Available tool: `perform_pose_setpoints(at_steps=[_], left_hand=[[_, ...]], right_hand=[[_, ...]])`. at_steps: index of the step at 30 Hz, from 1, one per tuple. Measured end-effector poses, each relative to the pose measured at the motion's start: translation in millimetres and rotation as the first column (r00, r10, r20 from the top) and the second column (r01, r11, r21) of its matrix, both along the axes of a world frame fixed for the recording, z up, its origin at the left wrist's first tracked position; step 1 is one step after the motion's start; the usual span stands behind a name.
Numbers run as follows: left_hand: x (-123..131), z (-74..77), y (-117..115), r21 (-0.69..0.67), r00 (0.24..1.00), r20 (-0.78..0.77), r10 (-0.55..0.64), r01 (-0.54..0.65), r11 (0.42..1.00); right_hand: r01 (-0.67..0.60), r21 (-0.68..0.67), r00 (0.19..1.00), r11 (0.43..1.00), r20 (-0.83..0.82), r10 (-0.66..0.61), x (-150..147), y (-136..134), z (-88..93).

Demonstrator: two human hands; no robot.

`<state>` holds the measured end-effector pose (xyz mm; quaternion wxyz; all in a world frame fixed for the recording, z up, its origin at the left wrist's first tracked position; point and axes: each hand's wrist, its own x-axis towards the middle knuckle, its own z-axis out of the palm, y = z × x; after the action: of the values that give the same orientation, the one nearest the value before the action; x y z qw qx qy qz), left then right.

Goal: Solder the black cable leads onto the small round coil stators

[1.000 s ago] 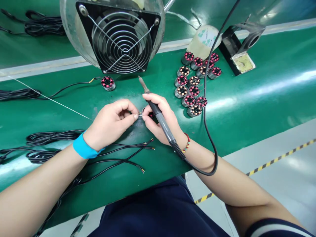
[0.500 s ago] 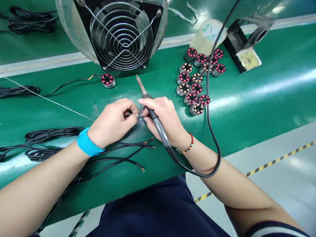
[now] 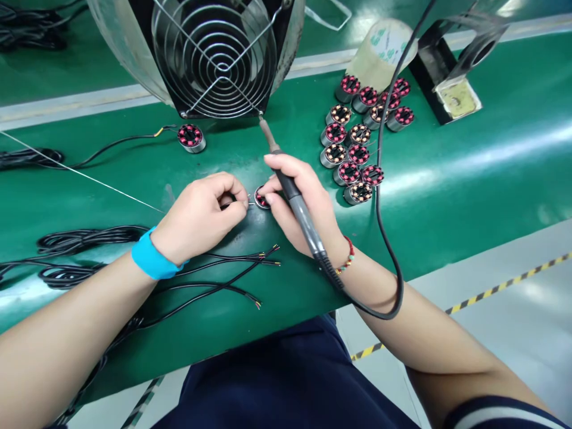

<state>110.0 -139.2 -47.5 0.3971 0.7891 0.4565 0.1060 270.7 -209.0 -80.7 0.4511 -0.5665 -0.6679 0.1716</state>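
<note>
My left hand [image 3: 201,205] is closed in a pinch around a black cable [image 3: 226,206], mostly hidden by the fingers; thin silvery wire ends poke out on the right. In my right hand [image 3: 313,196] a soldering iron [image 3: 304,221] lies under the thumb side, its tip pointing up and away, near the fan's lower edge. The right fingertips also touch a small motor stator [image 3: 260,198] with red windings, partly covered by them. A thin pale wire [image 3: 89,177] runs from the left edge to behind my left wrist.
A fan with a wire guard [image 3: 222,67] stands ahead. Several stators [image 3: 347,173] cluster at the right, by a tape roll [image 3: 385,47] and an iron stand [image 3: 440,89]. One wired stator [image 3: 191,138] sits left. Black cables [image 3: 218,286] with stripped ends lie nearer me.
My right hand has shifted slightly right with the soldering iron, and the red stator at its fingertips now shows more. My left hand stays pinched. The view has shifted slightly.
</note>
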Motion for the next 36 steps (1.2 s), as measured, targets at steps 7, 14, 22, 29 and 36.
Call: perform_pose_setpoints(at_steps=[7, 14, 22, 29, 36], left_hand=[[1, -0.9, 0, -0.005, 1.000, -0.018, -0.025, 0.025, 1.000], [3, -1.5, 0, -0.027, 0.999, -0.047, 0.007, -0.008, 1.000], [4, -1.6, 0, -0.051, 0.998, -0.061, 0.028, -0.031, 0.998], [4, 0.0, -1, -0.055, 0.997, -0.066, 0.037, -0.040, 0.998], [4, -1.0, 0, -0.075, 0.998, -0.056, 0.041, -0.046, 0.996]], right_hand=[[0.037, 0.224, 0.999, 0.974, 0.010, -0.040, 14, -10, 8.8], [0.123, 0.403, 0.992, 0.907, -0.054, -0.111, 17, -17, 9.5], [0.098, 0.380, 0.995, 0.920, -0.045, -0.088, 15, -17, 9.9], [0.086, 0.379, 0.996, 0.922, -0.032, -0.080, 15, -16, 12.3], [0.135, 0.392, 0.991, 0.910, -0.075, -0.115, 14, -15, 8.5]])
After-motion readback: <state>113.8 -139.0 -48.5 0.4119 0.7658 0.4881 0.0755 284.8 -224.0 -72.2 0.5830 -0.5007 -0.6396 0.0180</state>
